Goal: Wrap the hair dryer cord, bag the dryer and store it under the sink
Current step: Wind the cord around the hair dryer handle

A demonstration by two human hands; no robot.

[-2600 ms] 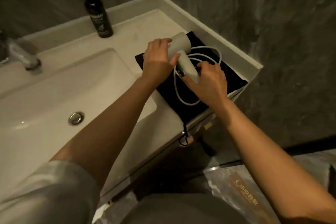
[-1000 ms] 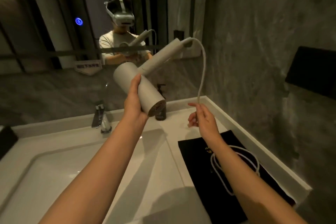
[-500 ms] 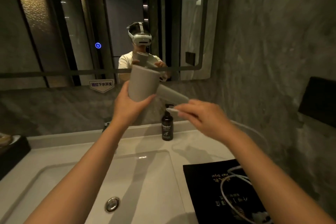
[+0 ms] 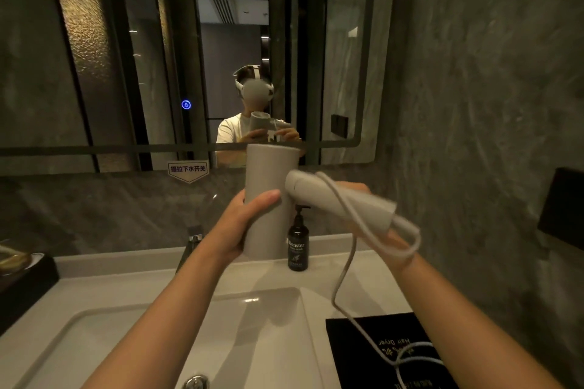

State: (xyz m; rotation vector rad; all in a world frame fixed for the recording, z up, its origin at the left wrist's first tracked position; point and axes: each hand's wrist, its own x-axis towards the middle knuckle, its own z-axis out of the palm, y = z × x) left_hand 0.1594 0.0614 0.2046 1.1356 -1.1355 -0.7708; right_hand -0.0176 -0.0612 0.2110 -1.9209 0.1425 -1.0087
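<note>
White dryer (image 4: 268, 199) barrel sits clasped in the left hand (image 4: 243, 224); the right hand (image 4: 376, 227) grips its handle and cord (image 4: 344, 271).

A pale grey dryer (image 4: 268, 199) is held upright in the air above the sink, its handle (image 4: 341, 199) jutting right. Its white cord (image 4: 343, 275) loops over the handle and trails down onto a flat black bag (image 4: 363, 354) on the counter.

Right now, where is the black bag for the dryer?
The black bag lies flat on the counter at lower right, beside the sink basin, with loose cord resting on it.
</note>
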